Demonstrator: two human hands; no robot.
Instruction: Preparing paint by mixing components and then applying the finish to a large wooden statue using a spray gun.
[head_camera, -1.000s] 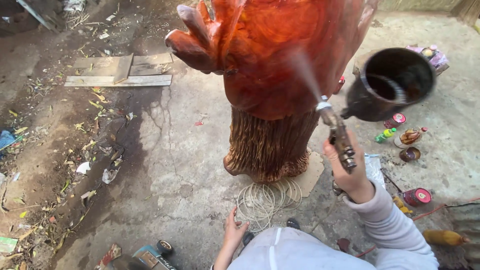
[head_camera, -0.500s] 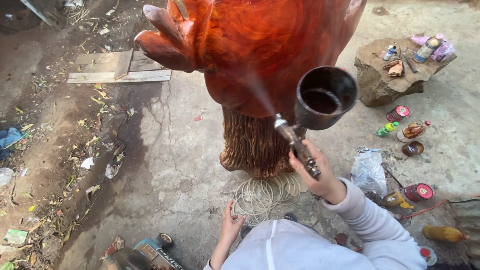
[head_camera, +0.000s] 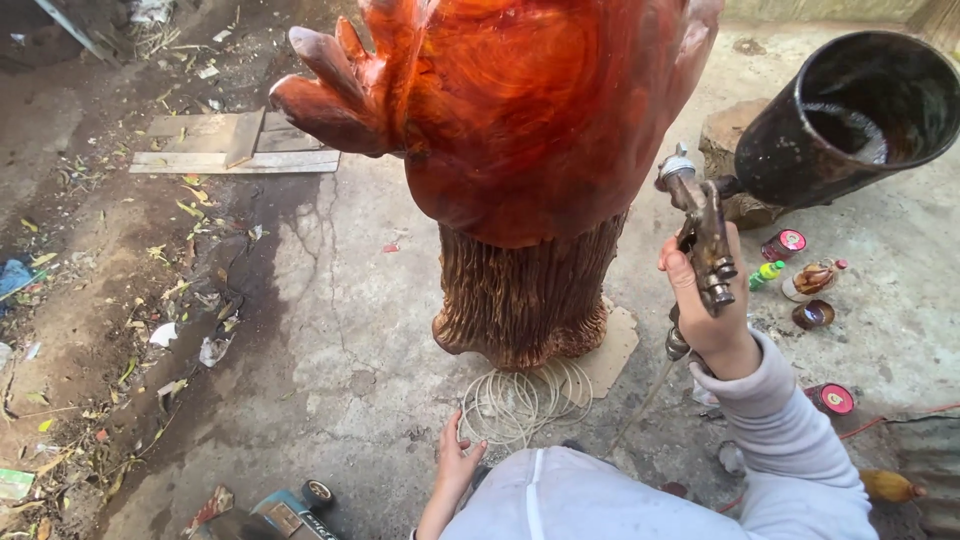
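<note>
**Two hands, one spray gun, and a carving gone glossy red**

Two hands are at work, as we see them from above. Our right hand (head_camera: 715, 315) has its fingers (head_camera: 685, 285) clamped around the grip of a metal spray gun (head_camera: 700, 225), its nozzle close to the right flank of a tall wood carving (head_camera: 520, 130). The gun's dark, open paint cup (head_camera: 850, 115) tilts up and to the right, with liquid showing inside. A thin hose (head_camera: 645, 400) drops from the gun's base toward the ground.

Our left hand (head_camera: 455, 465) rests low, its fingers spread apart and touching a coil of pale hose (head_camera: 520, 400) that lies on the concrete floor (head_camera: 350, 330) just in front of the carving's base. It grips nothing that we can make out.

The carving stands upright near the middle of the floor, on a flat piece of board (head_camera: 615, 350). Its upper mass gleams a wet orange-red; the grooved trunk (head_camera: 525, 290) below is a duller brown. We judge the top well coated and the trunk less so, though its far side is hidden from us.

Toward the floor's right edge sit small tins (head_camera: 785, 245) with red lids, a green-capped bottle (head_camera: 765, 275) and a tree stump (head_camera: 735, 160) behind the cup. At the left edge, the concrete gives way to littered dirt, with wooden planks (head_camera: 235, 150) near the far left.
</note>
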